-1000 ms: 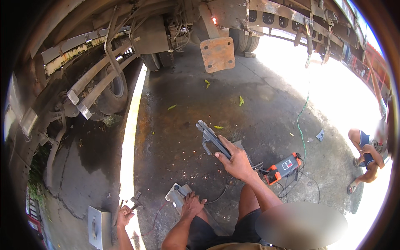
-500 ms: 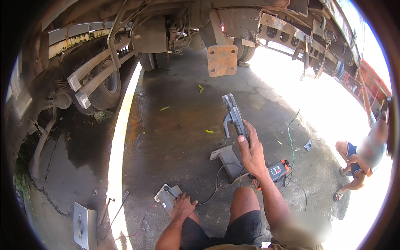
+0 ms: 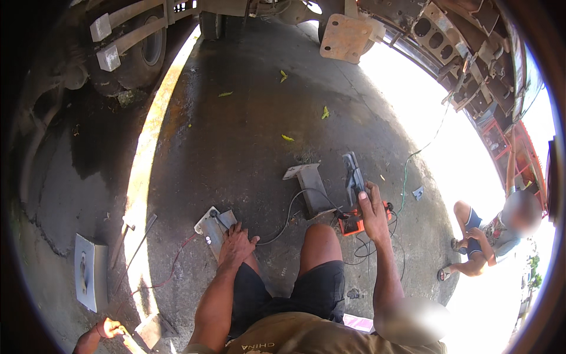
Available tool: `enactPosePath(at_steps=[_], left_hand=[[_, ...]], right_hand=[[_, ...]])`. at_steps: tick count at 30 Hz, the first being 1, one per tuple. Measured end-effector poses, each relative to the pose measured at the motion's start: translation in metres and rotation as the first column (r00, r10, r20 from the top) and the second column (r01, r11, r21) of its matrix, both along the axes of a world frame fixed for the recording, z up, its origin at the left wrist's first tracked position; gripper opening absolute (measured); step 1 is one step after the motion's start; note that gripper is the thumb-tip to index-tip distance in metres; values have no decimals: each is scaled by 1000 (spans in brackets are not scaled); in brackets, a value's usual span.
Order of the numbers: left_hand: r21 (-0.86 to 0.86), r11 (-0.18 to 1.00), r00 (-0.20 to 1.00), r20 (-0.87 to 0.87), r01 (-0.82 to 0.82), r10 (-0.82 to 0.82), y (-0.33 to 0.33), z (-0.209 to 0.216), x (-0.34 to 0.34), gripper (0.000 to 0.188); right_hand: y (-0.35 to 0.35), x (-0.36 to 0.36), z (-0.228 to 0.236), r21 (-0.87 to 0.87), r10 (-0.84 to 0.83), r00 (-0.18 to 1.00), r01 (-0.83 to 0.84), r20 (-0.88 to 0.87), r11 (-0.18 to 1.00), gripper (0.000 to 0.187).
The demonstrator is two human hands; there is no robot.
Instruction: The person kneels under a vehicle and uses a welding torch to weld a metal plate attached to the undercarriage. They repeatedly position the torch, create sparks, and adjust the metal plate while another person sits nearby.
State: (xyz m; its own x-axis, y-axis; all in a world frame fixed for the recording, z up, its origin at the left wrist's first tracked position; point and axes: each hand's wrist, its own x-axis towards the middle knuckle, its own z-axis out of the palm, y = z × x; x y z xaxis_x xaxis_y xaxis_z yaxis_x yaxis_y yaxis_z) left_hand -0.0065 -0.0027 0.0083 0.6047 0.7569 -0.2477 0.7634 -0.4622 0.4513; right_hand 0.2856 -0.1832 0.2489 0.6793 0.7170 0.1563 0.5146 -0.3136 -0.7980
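Note:
My right hand (image 3: 373, 212) is closed round the grey handle of a welding electrode holder (image 3: 352, 171), raised over the floor with its jaws pointing away; I cannot make out a rod in it. My left hand (image 3: 237, 246) lies with fingers spread on a steel bracket with an end plate (image 3: 210, 230) beside my left knee. A dark cable (image 3: 282, 233) with a black end piece runs over that bracket and passes at my left fingers. Just left of the electrode holder, a second steel bracket (image 3: 315, 187) rests on the concrete. An orange-and-black welding machine (image 3: 351, 225) sits partly behind my right hand.
At left are a grey metal box with a handle (image 3: 91, 274) and thin metal rods (image 3: 134, 245). Another person's hand (image 3: 109, 328) reaches in at lower left, near a small block (image 3: 152, 330). A person (image 3: 489, 233) squats at right. Truck parts and a rusty plate (image 3: 346, 38) hang ahead.
My view has tipped down and shifted right. The electrode holder has come lower, nearer the welding machine. Another person's hand has come into view at lower left. My left hand stays on the bracket.

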Motion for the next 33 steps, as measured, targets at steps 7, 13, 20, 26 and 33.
enactPosePath(at_steps=[7, 13, 20, 26, 33], left_hand=[[-12, 1000, 1000, 20, 0, 0, 2, 3, -4, 64], [-31, 999, 1000, 28, 5, -5, 0, -1, -1, 64], [-36, 998, 999, 29, -45, 46, 1, 8, -9, 64], [-50, 999, 999, 33, 6, -5, -4, 3, -6, 62], [-59, 998, 1000, -3, 4, -4, 1, 8, -3, 62]], right_hand=[[-2, -21, -2, -83, -32, 961, 57, 275, 995, 91], [12, -41, 21, -156, -32, 980, 63, 198, 986, 77], [80, -62, -5, -343, 216, 894, -76, 392, 936, 69], [153, -59, -63, -533, 388, 808, -110, 444, 839, 61], [252, -25, -97, -792, 472, 817, -31, 331, 610, 72]])
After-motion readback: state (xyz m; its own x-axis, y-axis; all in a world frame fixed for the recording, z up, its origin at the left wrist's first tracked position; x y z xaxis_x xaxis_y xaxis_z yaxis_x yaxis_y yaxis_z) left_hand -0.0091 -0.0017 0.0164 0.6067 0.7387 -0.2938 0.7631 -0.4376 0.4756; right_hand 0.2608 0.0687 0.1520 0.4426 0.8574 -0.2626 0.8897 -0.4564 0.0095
